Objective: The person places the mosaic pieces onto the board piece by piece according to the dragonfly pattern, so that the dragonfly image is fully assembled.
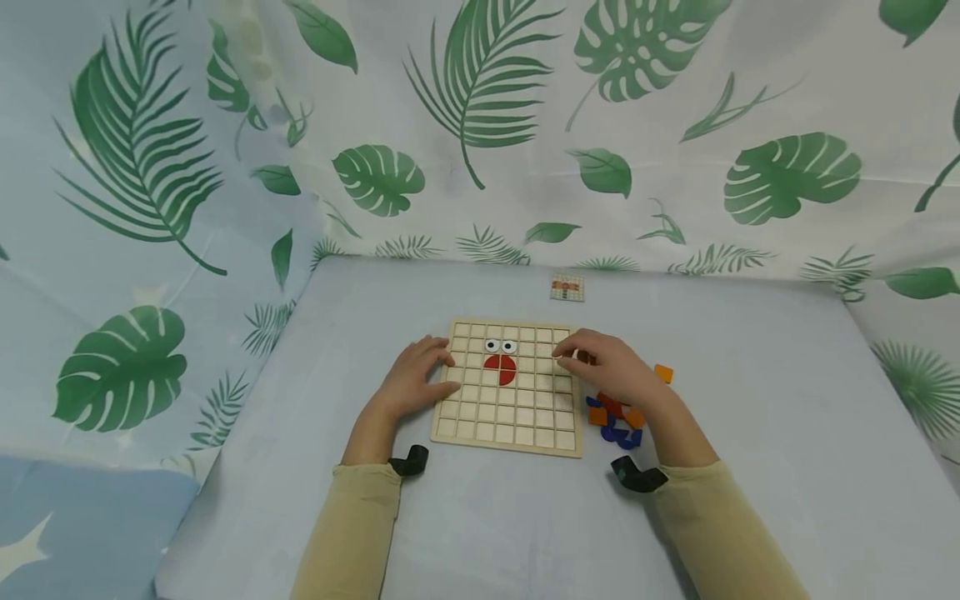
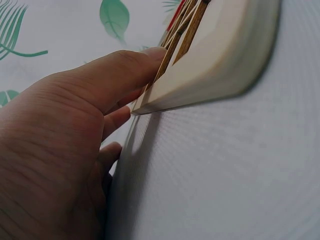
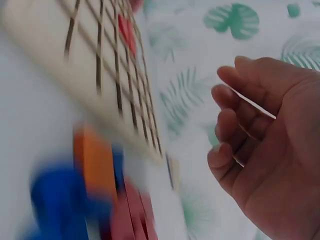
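Note:
A square wooden grid board (image 1: 486,433) lies on the table between the hands. Two white eye tiles (image 1: 501,346) sit in its upper cells, with red quarter-circle pieces (image 1: 507,375) just under them. At the board's left edge rests my left hand (image 1: 408,379), thumb (image 2: 145,60) on the rim and the other fingers along the side. My right hand (image 1: 611,367) hovers over the board's right edge with loosely bent fingers. In the right wrist view, nothing shows between the fingers of that hand.
Beside the board's right side lies a pile of blue pieces (image 1: 626,439), orange squares (image 1: 597,416) and red pieces (image 1: 611,405). One more orange square (image 1: 663,373) lies beyond the right wrist. A small pattern card (image 1: 567,288) is at the back, before a leaf-print curtain (image 1: 525,200).

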